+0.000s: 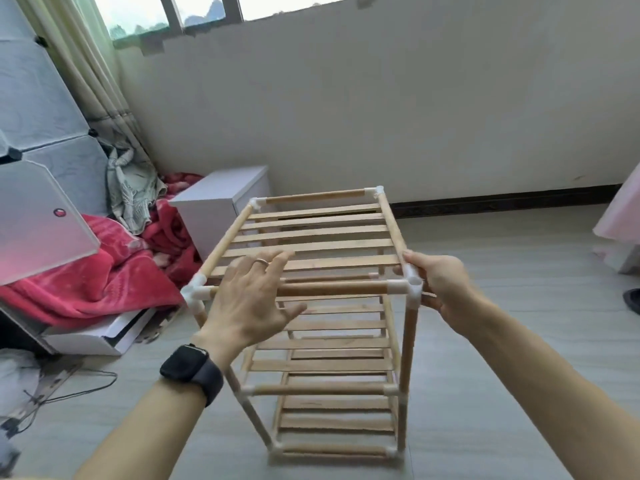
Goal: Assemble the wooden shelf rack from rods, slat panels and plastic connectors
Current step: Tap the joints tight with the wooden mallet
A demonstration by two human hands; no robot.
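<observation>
Rack: shelf rack (322, 344) upright on the floor (502, 341), at 12 o'clock from me.
Right hand (440, 285): clamped round the near-right corner connector (410, 287).
Left hand (252, 299): fingers spread apart over the front top rod (332, 288); contact unclear.
Axis: this rod runs 9 to 3 o'clock between my hands; likely next, seating it.
Materials: pale round wood, flat slat panel (311, 244), smooth white plastic.

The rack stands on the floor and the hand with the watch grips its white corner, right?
No. In the head view the right hand, its wrist bare, grips the white corner of the rack; the watch is on the left hand.
</observation>
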